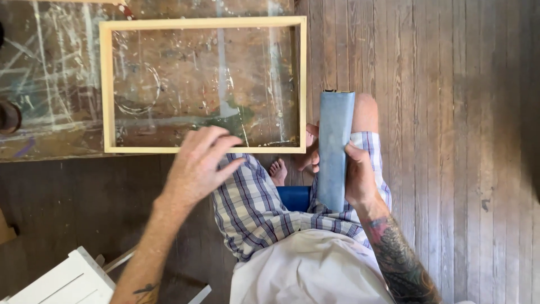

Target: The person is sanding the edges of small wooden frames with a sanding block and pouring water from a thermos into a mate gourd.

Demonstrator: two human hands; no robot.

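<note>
A pale wooden rectangular frame [202, 23] lies flat on a paint-stained worktable [50, 84]. My left hand [197, 166] hovers over the frame's near rail, fingers spread and holding nothing. My right hand [359, 180] grips a long flat blue-grey panel [336, 146], standing on edge against my raised right knee. I am seated in plaid shorts, with bare feet on the floor below.
Wooden floorboards [450, 112] run along the right side. A white slatted piece of furniture [64, 281] sits at the lower left. A blue object [294, 197] shows between my legs. A dark round thing [8, 115] stands at the table's left edge.
</note>
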